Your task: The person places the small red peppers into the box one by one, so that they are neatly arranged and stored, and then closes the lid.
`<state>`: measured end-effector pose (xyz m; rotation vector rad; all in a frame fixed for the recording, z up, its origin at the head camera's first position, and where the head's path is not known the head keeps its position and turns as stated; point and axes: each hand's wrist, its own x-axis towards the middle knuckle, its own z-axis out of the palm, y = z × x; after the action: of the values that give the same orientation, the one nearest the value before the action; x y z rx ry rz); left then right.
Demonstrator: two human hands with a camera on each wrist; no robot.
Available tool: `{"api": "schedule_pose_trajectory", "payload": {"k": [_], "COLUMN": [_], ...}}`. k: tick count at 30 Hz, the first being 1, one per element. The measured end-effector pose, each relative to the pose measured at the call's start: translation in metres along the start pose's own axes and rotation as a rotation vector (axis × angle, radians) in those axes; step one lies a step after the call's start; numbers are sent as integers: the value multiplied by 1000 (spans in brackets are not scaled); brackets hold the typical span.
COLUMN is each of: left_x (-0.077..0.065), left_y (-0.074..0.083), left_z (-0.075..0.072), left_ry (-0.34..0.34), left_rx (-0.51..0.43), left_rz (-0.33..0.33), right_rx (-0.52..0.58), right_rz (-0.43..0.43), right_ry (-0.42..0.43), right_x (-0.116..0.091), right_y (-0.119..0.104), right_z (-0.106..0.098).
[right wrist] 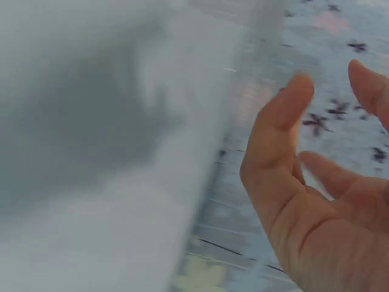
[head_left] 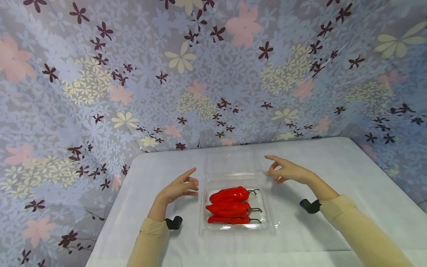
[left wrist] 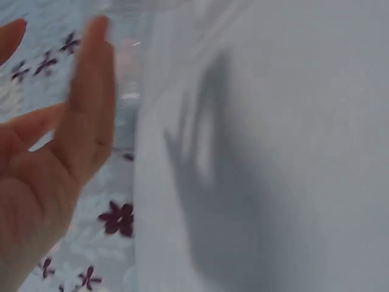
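Note:
In the head view a clear plastic clamshell box (head_left: 204, 218) lies on the table with its lid (head_left: 231, 161) folded back toward the wall. Inside the tray part are three red peppers, a top one (head_left: 230, 194), a middle one (head_left: 230, 209) and a lower one (head_left: 228, 220), their green stems pointing right. My left hand (head_left: 178, 188) hovers just left of the box, fingers loosely extended and holding nothing. To the right of the lid, my right hand (head_left: 290, 170) is raised above the table, index finger extended, the others loosely bent around nothing. Both wrist views show these hands apart from any object.
A white cloth covers the table (head_left: 310, 230). Behind it and at the sides hangs a flowered curtain (head_left: 213, 81), close to the table's far edge. A black wrist camera (head_left: 174, 223) sits at the left wrist and another black camera (head_left: 310, 206) at the right.

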<state>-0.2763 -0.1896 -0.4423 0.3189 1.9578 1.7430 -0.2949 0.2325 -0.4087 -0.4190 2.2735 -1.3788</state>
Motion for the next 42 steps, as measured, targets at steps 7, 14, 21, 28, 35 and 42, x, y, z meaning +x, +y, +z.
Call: {"api": "schedule_pose_trajectory", "payload": {"k": [7, 14, 21, 28, 35, 42], "left_x": [12, 17, 16, 14, 13, 11], "left_y": [-12, -17, -22, -23, -24, -26], "left_z": [11, 16, 21, 20, 22, 23], "left_ry": [-87, -68, -48, -40, 17, 33], "left_rx": [-13, -99, -185, -240, -270, -287], "left_rz": [-95, -70, -42, -11, 19, 21], "right_rx": [177, 333, 429, 461, 489, 488], "right_rz": [36, 5, 2, -18, -67, -86], "right_ry": [-51, -80, -91, -89, -80, -56], "right_x": [0, 3, 6, 6, 8, 8], "right_y": [30, 35, 42, 41, 45, 45], "right_z": [24, 27, 28, 30, 30, 32]}}
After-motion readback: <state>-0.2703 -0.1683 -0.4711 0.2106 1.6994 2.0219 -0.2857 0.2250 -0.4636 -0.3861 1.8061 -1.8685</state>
